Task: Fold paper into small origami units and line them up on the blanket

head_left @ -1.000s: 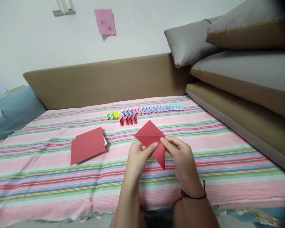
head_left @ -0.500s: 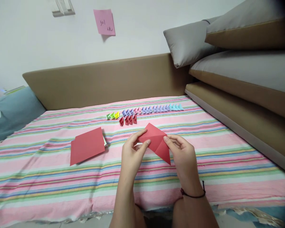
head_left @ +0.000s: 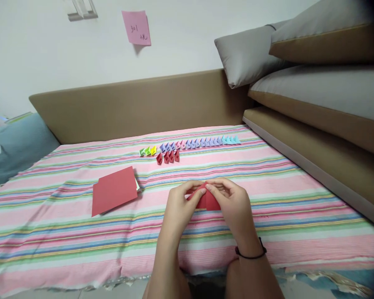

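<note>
A folded red sheet of paper (head_left: 211, 202) is held between my two hands, low over the striped cloth. My left hand (head_left: 184, 199) pinches it from the left, thumb on the near side. From the right, my right hand (head_left: 232, 198) grips it too, and both thumbs nearly meet at the top edge. The fingers cover much of the paper, so its full shape is hidden. Beyond the hands stands a short row of small dark red folded paper pieces (head_left: 171, 157). To the left lies a stack of red paper sheets (head_left: 114, 192).
Several small folded pieces (head_left: 202, 143) in purple, pink, blue, green and yellow line the back of the striped cloth (head_left: 65, 232). Behind is a brown backrest (head_left: 137, 108). Grey cushions (head_left: 318, 91) are piled at the right. A pink note (head_left: 136, 28) hangs on the wall.
My hands have come together and slightly down. The red paper, spread as an angled shape before, now shows a smaller, flat-bottomed form between the thumbs.
</note>
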Available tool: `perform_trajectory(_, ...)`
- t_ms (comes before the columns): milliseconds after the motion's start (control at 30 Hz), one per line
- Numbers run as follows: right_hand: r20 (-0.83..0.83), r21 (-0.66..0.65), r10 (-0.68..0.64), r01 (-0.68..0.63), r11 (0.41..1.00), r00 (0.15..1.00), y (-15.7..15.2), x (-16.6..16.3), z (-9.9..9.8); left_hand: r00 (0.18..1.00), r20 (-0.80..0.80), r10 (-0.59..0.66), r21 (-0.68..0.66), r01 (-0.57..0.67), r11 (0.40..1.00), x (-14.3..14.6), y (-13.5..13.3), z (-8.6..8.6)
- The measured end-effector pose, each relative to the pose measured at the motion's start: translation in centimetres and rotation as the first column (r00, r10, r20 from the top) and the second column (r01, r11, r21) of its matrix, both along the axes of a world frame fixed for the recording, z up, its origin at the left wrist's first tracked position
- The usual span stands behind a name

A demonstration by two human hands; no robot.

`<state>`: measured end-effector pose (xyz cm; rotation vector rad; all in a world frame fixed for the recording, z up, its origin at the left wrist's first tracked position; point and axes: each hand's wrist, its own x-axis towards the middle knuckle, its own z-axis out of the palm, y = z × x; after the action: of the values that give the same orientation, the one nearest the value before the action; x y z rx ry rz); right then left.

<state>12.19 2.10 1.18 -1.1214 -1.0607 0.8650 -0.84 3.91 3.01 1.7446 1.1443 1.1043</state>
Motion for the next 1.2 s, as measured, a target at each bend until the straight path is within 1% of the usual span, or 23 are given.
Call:
perform_trajectory(133, 0.041, -0.005, 0.051, -0.051, 0.999, 0.998, 0.1, -0.2, 0.0, 0.997, -0.034, 0.068, 0.023, -0.067, 0.997, 0.2, -0.1, 0.0)
perform_trajectory(233, 0.063, -0.005, 0.069, -0.069, 0.998, 0.996, 0.1, -0.2, 0.1, 0.998, -0.023, 0.057, -0.007, -0.057, 0.998, 0.0, -0.1, -0.1)
perform_trajectory(333, 0.089, -0.007, 0.053, -0.052, 0.999, 0.995, 0.1, -0.2, 0.1, 0.999, -0.004, 0.032, -0.056, -0.032, 0.998, -0.1, -0.1, -0.1)
perform_trajectory(467, 0.046, -0.031, 0.089, -0.088, 0.996, 0.995, 0.0, -0.2, 0.1, 0.999, -0.033, 0.022, -0.056, -0.023, 0.998, -0.1, -0.1, -0.1)
perform_trajectory(567, 0.068, -0.022, 0.092, -0.091, 0.996, 0.993, 0.0, -0.1, 0.2, 0.999, -0.02, -0.025, -0.108, 0.022, 0.994, -0.1, -0.1, 0.1)
perform_trajectory(700, 0.116, -0.01, 0.001, 0.0, 1.0, 0.993, -0.2, -0.1, 0.3, 0.989, 0.094, -0.113, -0.254, 0.134, 0.958, 0.0, -0.3, 0.1)
perform_trajectory(767, 0.11, -0.031, -0.027, 0.03, 0.999, 0.994, -0.2, -0.1, 0.3, 0.987, 0.101, -0.129, -0.268, 0.151, 0.951, 0.1, -0.4, -0.1)
perform_trajectory(867, 0.084, -0.046, -0.022, 0.026, 0.999, 0.996, -0.2, -0.3, 0.3, 0.994, 0.057, -0.095, -0.24, 0.106, 0.965, 0.3, -0.3, -0.5)
perform_trajectory(967, 0.086, -0.064, 0.025, -0.02, 0.998, 0.996, -0.1, -0.2, 0.1, 0.997, 0.058, -0.054, -0.254, 0.066, 0.965, 0.2, -0.1, -0.8)
perform_trajectory(1067, 0.148, -0.081, 0.054, -0.042, 0.996, 0.987, -0.1, 0.1, 0.1, 0.996, 0.071, -0.051, -0.27, 0.068, 0.96, 0.1, 0.1, -0.9)
perform_trajectory(1133, 0.247, -0.06, 0.034, -0.02, 0.998, 0.968, -0.1, 0.3, 0.2, 0.994, 0.079, -0.071, -0.271, 0.09, 0.958, 0.0, 0.1, -0.8)
perform_trajectory(1200, 0.349, -0.022, -0.001, 0.009, 1.0, 0.937, -0.2, 0.4, 0.3, 0.995, 0.077, -0.069, -0.264, 0.087, 0.961, 0.0, 0.0, -0.7)
